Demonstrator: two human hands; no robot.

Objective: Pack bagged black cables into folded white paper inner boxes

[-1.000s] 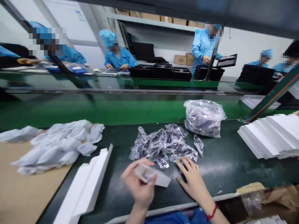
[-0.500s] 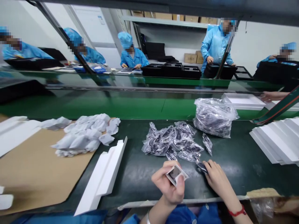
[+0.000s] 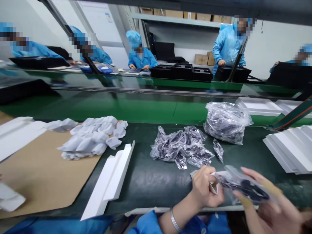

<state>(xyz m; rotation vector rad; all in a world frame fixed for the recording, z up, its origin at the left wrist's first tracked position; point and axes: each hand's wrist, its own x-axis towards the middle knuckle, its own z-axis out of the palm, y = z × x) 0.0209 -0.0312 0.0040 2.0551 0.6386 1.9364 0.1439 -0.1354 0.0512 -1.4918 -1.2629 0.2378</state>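
Right hand (image 3: 270, 203) has come up to left hand (image 3: 204, 187), both facing: right pinches bagged cable (image 3: 253, 191), left grips small white box (image 3: 214, 187).

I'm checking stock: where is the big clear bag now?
In the head view, the big clear bag sits right of centre at the far edge of the table, beyond the lone packet and right of the packet pile.

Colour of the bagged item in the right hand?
The bagged item is black, in clear plastic; seen in the head view, slightly blurred.
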